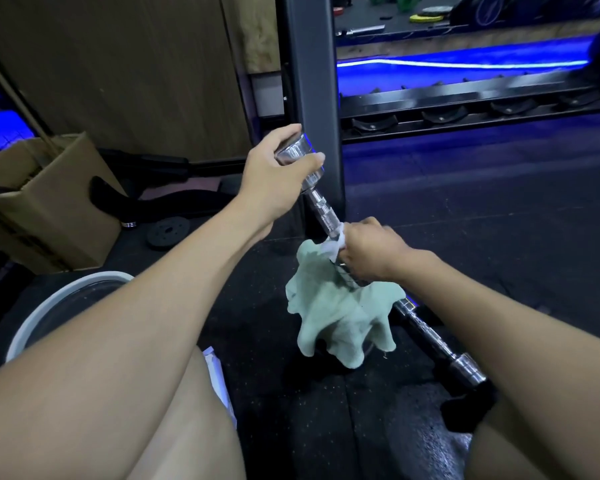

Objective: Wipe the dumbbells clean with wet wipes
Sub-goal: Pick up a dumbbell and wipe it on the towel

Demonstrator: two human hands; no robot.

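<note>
A person's left hand (278,171) clasped the upper chrome end of a tilted dumbbell (321,206). Below that grip, the right hand (368,252) pinched a white wipe (333,245) around the handle, above a green cloth (336,323). Steadying the top end while twisting the wipe along the grooves would likely clean best.
</note>
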